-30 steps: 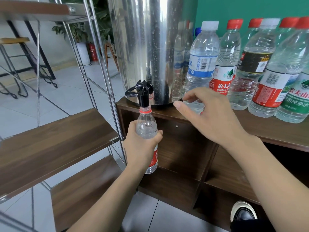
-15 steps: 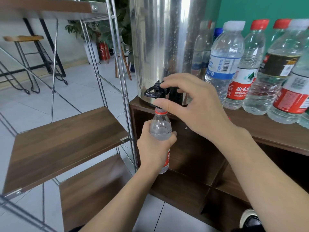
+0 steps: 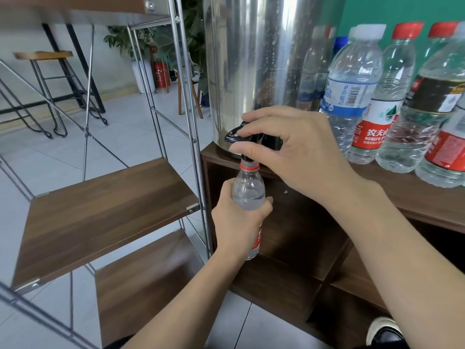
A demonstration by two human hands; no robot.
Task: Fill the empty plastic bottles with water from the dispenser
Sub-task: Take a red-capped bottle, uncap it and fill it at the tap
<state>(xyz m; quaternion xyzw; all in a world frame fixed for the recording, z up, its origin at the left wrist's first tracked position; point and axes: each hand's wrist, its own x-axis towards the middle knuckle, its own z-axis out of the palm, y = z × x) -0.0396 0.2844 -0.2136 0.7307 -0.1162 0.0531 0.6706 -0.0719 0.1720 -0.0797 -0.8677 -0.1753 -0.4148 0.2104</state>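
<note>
Left hand (image 3: pixel 236 222) gripping bottle (image 3: pixel 247 190) under tap (image 3: pixel 241 137), right hand (image 3: pixel 289 152) pinching tap at cabinet edge (image 3: pixel 208 157)

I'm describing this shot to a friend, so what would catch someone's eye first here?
The left hand holds a small clear bottle up to the black tap of a tall steel dispenser, while the right hand pinches the tap's lever. To the right, capped water bottles crowd the wooden cabinet top.
</note>
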